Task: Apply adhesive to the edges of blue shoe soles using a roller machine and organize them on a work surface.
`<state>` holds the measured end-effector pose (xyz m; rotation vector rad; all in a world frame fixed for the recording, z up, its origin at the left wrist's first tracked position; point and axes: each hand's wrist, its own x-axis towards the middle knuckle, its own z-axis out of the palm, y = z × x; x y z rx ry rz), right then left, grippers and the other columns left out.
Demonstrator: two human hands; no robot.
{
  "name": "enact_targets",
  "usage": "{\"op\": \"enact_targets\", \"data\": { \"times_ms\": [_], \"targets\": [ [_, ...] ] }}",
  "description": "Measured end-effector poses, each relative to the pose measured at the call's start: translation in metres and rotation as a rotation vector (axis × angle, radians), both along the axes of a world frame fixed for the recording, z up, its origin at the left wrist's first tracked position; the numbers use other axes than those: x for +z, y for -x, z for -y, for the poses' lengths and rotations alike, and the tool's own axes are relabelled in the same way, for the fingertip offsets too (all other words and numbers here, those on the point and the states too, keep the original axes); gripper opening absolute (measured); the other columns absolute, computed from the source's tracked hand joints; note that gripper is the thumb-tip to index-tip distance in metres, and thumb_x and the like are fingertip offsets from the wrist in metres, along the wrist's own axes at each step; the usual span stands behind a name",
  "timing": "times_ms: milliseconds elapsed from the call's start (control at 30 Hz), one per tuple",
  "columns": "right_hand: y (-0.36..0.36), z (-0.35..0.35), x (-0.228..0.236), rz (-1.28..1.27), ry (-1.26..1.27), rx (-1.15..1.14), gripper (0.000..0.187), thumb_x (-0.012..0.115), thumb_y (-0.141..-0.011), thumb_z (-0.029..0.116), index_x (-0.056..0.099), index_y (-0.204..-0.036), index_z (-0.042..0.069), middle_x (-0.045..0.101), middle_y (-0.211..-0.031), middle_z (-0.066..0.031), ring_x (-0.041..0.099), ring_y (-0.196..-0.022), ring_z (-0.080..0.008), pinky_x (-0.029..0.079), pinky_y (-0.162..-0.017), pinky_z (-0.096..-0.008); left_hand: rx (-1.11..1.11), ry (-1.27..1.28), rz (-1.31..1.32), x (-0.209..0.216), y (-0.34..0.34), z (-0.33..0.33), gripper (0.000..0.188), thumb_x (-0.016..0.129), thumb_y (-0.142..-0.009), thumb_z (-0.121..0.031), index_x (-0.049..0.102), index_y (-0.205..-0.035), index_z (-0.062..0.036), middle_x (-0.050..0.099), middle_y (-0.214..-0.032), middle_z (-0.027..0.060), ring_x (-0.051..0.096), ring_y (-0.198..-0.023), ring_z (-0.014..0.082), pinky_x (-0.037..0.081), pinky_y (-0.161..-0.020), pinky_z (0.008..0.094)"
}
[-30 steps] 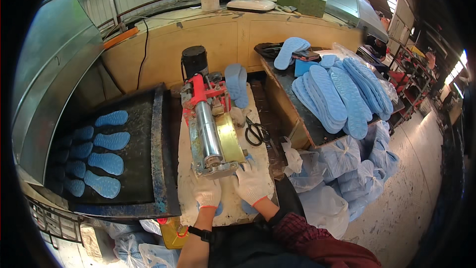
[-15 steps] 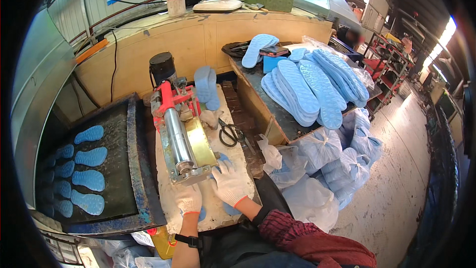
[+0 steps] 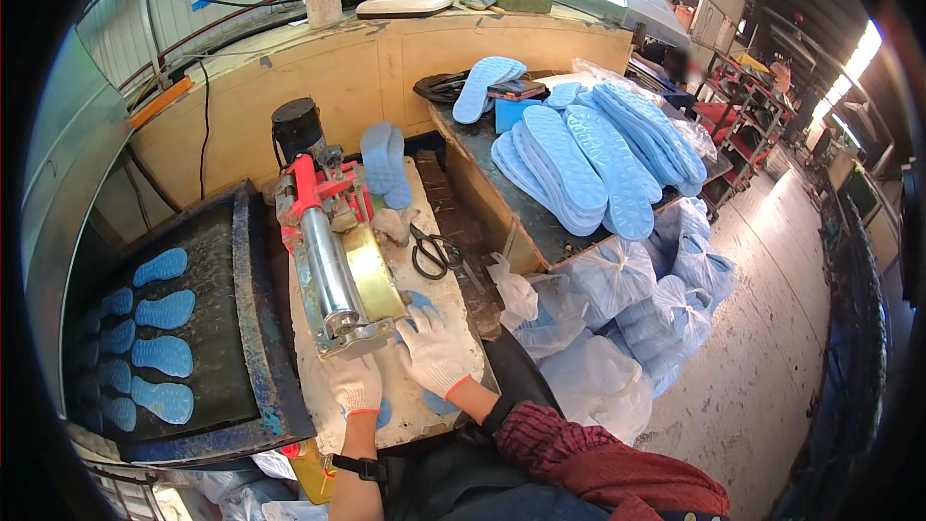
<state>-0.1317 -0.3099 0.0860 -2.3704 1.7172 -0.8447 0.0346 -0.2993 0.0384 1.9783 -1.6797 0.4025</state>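
Note:
Both my hands wear white knitted gloves, at the front of a small roller machine (image 3: pixel 333 270) with a steel roller, a brass-coloured drum and red arms. My left hand (image 3: pixel 354 385) sits just below the roller's near end; its fingers are hidden by the machine. My right hand (image 3: pixel 431 355) lies on the pale work board (image 3: pixel 449 314) right of the drum, fingers stretched out. A blue insole piece (image 3: pixel 421 301) shows beyond its fingertips, partly covered. More blue bits show beside the wrists. Black-handled scissors (image 3: pixel 436 253) lie further up the board.
On the left, a dark conveyor bed (image 3: pixel 217 309) carries several blue insoles (image 3: pixel 164 355). A side table at right holds stacked blue insoles (image 3: pixel 569 169). Filled plastic bags (image 3: pixel 666 323) crowd the floor beneath it. A grey-blue insole pair (image 3: pixel 386 164) stands behind the machine; a fan (image 3: pixel 410 0) sits at the back.
The whole view has shifted slightly, with things moving left and up. My right hand's fingers look more spread, and more of the blue piece shows past them. My left hand stays by the roller.

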Motion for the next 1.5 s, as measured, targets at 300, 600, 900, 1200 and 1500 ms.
{"op": "enact_targets", "data": {
  "times_ms": [300, 600, 900, 1200, 1500],
  "targets": [
    [0.0, -0.001, 0.002, 0.01, -0.008, 0.003, 0.041, 0.062, -0.087, 0.026, 0.057, -0.123, 0.008, 0.051, -0.136, -0.0186, 0.046, -0.127, -0.0397, 0.041, -0.102, -0.0488, 0.069, 0.131, -0.03, -0.001, 0.004, 0.0, 0.045, 0.047, -0.096, -0.034, 0.059, -0.125, -0.0016, 0.056, -0.129, 0.0256, 0.046, -0.124, 0.0471, 0.031, -0.109, 0.0555],
    [0.001, 0.0, 0.001, 0.04, 0.012, 0.014, 0.046, 0.061, -0.085, 0.026, 0.058, -0.128, 0.009, 0.054, -0.131, -0.0192, 0.048, -0.123, -0.0387, 0.041, -0.101, -0.0485, -0.04, -0.131, -0.02, 0.013, 0.002, -0.004, 0.036, 0.051, -0.095, -0.027, 0.064, -0.114, 0.0001, 0.06, -0.122, 0.026, 0.052, -0.119, 0.0441, 0.034, -0.11, 0.0513],
    [-0.003, 0.003, -0.001, -0.069, -0.012, -0.003, 0.044, 0.059, -0.087, 0.027, 0.057, -0.125, 0.006, 0.053, -0.133, -0.0193, 0.046, -0.127, -0.0395, 0.039, -0.106, -0.0463, -0.024, -0.245, -0.162, 0.002, -0.003, 0.0, 0.059, 0.048, -0.093, -0.032, 0.043, -0.142, 0.0017, 0.041, -0.147, 0.0266, 0.029, -0.14, 0.0453, 0.022, -0.116, 0.0559],
    [-0.004, 0.002, -0.001, -0.057, 0.004, 0.005, 0.037, 0.057, -0.088, 0.025, 0.06, -0.119, 0.005, 0.053, -0.13, -0.0185, 0.046, -0.126, -0.0394, 0.039, -0.105, -0.0466, 0.001, -0.276, -0.149, -0.002, -0.003, 0.002, 0.06, 0.048, -0.093, -0.031, 0.042, -0.143, 0.0013, 0.039, -0.148, 0.0256, 0.026, -0.141, 0.0454, 0.021, -0.115, 0.0568],
    [0.011, 0.008, -0.021, 0.364, -0.055, -0.114, 0.03, 0.052, -0.094, 0.011, 0.059, -0.123, 0.005, 0.061, -0.12, -0.0207, 0.056, -0.113, -0.038, 0.044, -0.098, -0.0439, -0.127, 0.009, -0.341, -0.014, -0.011, 0.003, 0.051, 0.055, -0.086, -0.011, 0.047, -0.135, 0.0031, 0.045, -0.14, 0.0286, 0.037, -0.133, 0.0479, 0.031, -0.112, 0.0527]
  ]
}}
